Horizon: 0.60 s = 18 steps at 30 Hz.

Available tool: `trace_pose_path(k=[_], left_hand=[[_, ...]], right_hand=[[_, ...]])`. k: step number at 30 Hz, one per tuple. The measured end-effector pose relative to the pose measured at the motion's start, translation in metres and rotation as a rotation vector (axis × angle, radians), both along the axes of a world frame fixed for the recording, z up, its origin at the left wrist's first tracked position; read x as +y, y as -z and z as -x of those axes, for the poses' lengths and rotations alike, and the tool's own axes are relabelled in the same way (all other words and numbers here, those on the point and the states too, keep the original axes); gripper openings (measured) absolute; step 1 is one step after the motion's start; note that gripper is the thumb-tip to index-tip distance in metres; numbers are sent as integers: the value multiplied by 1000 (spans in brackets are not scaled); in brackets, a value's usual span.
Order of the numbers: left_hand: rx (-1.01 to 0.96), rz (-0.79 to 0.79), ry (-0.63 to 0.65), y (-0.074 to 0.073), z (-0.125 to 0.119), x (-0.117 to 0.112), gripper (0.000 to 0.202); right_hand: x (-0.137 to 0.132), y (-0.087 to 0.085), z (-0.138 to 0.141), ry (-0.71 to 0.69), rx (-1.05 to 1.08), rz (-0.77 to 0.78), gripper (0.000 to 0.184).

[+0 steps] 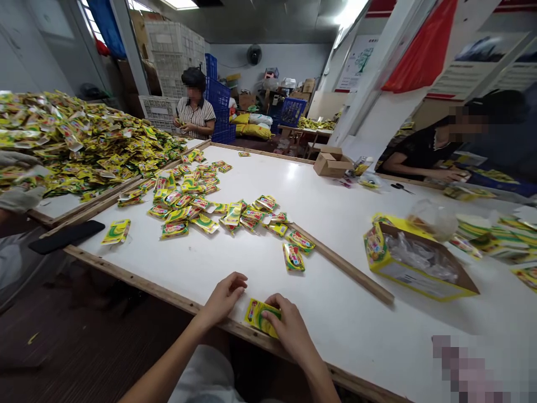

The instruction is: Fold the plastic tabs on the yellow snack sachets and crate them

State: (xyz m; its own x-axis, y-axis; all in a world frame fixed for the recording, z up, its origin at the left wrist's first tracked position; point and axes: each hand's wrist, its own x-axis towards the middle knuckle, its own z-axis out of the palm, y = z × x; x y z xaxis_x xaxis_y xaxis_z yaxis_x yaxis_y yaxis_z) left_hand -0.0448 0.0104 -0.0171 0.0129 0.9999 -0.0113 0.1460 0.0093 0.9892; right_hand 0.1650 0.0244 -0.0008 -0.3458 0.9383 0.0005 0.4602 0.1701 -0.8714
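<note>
My right hand (289, 327) rests at the near edge of the white table (335, 291), fingers curled onto a small yellow-green sachet (257, 316) that lies flat there. Just left of that sachet sits my left hand (224, 296), fingers bent with the tips close together, nothing visible in it. Several more sachets lie scattered ahead, the nearest a single sachet (293, 257) beside a thin wooden strip (344, 266).
An open yellow carton (413, 263) with clear bags stands at right. A huge sachet heap (71, 140) covers the left table. A black phone (67, 236) lies on the left rim. Two seated people work at the far side and right. A small cardboard box (332, 162) sits farther back.
</note>
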Motion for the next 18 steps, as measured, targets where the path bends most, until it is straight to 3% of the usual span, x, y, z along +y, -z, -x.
trace_pose_path(k=[2,5,7,9,14,18], left_hand=[[-72,0,52,-3,0,-1,28],[-136,-59,256,-15,-7,-2,41],[-167,-103,372,-23,-17,-1,43],[-212,-125,398,-28,-29,1,41],[-260,-111,150,-20,-51,13,30],[-205,-74,13,-14,-56,18,28]], right_hand=[[0,0,1,11,173,101,13],[-1,3,6,67,460,271,31],[-1,7,12,100,555,387,37],[0,10,18,131,582,428,39],[3,14,14,315,671,205,35],[-6,12,2,378,566,-20,29]])
